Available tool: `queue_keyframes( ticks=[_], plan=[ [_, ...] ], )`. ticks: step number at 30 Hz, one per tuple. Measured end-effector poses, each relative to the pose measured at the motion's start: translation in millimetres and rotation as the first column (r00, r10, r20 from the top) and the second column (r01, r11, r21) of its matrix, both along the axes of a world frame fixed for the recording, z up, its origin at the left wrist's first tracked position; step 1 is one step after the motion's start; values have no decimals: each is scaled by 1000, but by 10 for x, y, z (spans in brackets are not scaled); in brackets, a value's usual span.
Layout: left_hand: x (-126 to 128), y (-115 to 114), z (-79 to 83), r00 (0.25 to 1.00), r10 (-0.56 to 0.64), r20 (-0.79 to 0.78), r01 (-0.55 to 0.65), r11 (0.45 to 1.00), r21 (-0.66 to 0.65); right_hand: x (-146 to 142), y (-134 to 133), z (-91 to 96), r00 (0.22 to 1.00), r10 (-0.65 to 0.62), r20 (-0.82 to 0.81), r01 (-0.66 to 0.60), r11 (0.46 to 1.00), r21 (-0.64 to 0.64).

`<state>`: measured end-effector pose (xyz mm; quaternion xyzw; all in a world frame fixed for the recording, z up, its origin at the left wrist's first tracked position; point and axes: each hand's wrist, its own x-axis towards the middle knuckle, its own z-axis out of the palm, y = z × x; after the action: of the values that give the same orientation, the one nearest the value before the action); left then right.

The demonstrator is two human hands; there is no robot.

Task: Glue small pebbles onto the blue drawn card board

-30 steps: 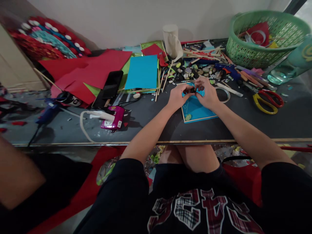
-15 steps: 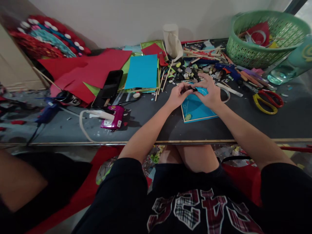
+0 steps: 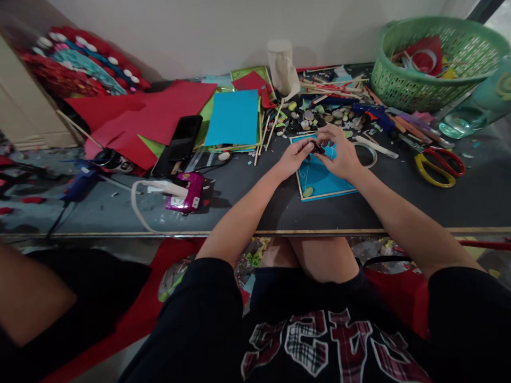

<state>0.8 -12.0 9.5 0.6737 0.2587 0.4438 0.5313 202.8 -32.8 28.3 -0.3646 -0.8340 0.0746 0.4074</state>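
A small dark object [image 3: 318, 148], perhaps a dark pebble, is pinched between my two hands; its exact kind is hard to make out. My left hand [image 3: 297, 156] grips it from the left with thumb and fingers. From the right, my right hand [image 3: 340, 153] holds the other side, its upper fingers curled above. Below them lies a blue sheet [image 3: 325, 178] edged with thin wooden sticks, with pencil lines drawn on it. One greenish pebble [image 3: 307, 192] rests in its near left corner. A tape roll [image 3: 374, 156] is partly hidden behind my right hand.
Scattered pebbles [image 3: 307, 115] lie behind my hands. To the right are scissors [image 3: 435, 178], a white cutter [image 3: 385, 151], a green basket [image 3: 379, 69] and a bottle [image 3: 475, 106]. Leftward are blue paper [image 3: 233, 117], a phone [image 3: 184, 137], a purple power socket [image 3: 194, 194] and a glue gun [image 3: 77, 183].
My right hand's raised fingers have come down and curled nearer the dark object. Both hands have shifted slightly, and the object stays between them.
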Motion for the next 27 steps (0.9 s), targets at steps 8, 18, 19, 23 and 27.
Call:
queue_keyframes(
  ticks=[8, 18, 19, 23, 27],
  plan=[
    [11, 22, -7, 999, -41, 4, 41, 999, 6, 0, -3, -36, 998, 61, 2, -61, 997, -43],
    [14, 2, 18, 999, -45, 0, 45, 999, 18, 13, 13, -59, 997, 69, -24, -71, 993, -93],
    [13, 0, 25, 999, -50, 8, 49, 999, 19, 14, 15, -62, 997, 70, -23, -72, 993, -96],
    [7, -2, 42, 998, -62, 15, 62, 998, 8, 27, 21, -76, 997, 74, -30, -76, 991, -111],
    [6, 5, 39, 998, -62, 4, 62, 998, -1, 34, 24, -75, 996, 82, -31, -85, 988, -130]
  ],
)
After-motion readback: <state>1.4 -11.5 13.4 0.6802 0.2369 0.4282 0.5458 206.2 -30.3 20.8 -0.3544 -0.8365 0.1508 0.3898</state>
